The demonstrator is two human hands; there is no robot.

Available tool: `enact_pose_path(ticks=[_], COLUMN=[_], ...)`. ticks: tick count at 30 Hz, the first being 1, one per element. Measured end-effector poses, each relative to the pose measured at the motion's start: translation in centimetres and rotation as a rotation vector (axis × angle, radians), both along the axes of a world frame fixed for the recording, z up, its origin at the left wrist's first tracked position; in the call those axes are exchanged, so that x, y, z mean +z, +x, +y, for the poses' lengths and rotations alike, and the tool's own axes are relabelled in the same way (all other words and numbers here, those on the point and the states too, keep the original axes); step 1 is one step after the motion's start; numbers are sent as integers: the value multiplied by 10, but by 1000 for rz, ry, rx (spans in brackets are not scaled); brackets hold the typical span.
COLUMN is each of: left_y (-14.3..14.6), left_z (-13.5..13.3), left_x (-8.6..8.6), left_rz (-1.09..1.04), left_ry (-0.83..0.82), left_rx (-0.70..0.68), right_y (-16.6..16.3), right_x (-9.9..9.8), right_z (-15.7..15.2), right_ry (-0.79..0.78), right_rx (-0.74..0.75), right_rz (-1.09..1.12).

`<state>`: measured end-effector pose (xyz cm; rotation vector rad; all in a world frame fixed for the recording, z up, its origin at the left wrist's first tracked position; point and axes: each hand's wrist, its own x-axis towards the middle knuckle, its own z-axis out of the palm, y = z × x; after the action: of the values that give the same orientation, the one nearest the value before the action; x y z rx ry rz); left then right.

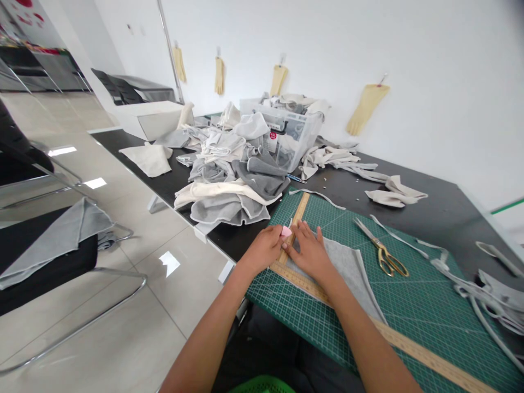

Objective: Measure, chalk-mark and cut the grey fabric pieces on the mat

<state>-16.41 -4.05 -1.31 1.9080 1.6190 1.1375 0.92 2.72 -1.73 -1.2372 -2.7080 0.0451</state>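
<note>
My left hand [265, 250] is closed around a small pink piece of tailor's chalk [286, 231] at the left edge of a wooden ruler [302, 206]. Flat across the ruler and a grey cloth [347, 262] lies my right hand [310, 250], its fingers stretched out and its thumb near the chalk. A second, long wooden ruler [409, 345] runs along the near edge of the cloth and meets the first by my left hand. The cloth lies on a green cutting mat [426, 297]. Gold-handled scissors [382, 250] rest on the mat to the right.
Heaped grey and cream cloths [229, 158] stand beyond my hands, beside a clear plastic bin [301, 134] full of fabric. Fabric strips [466, 278] lie at the right. A chair [61, 256] with draped cloth stands left. Yellow gloves [367, 109] hang on the wall.
</note>
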Motion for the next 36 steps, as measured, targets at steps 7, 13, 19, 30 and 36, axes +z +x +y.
enact_pose_path(ticks=[7,13,19,30,36], left_y=[0,-1,-2,-4,-4], left_z=[0,1,1,3,3], left_x=[-1,-2,-2,-3,-3], left_rz=[-27,-32,-46,-113,-77], left_ry=[4,-15,-18,-3,-15], left_rx=[4,2,-8,-50,-35], right_y=[0,1,0,0,0], right_x=[-1,-4,-4,-2,-2], right_z=[1,2,1,1,1], right_ry=[-13,-11,5,-9,-5], right_rx=[-3,-12,-17,-10,-18], right_rz=[8,30,37,39,45])
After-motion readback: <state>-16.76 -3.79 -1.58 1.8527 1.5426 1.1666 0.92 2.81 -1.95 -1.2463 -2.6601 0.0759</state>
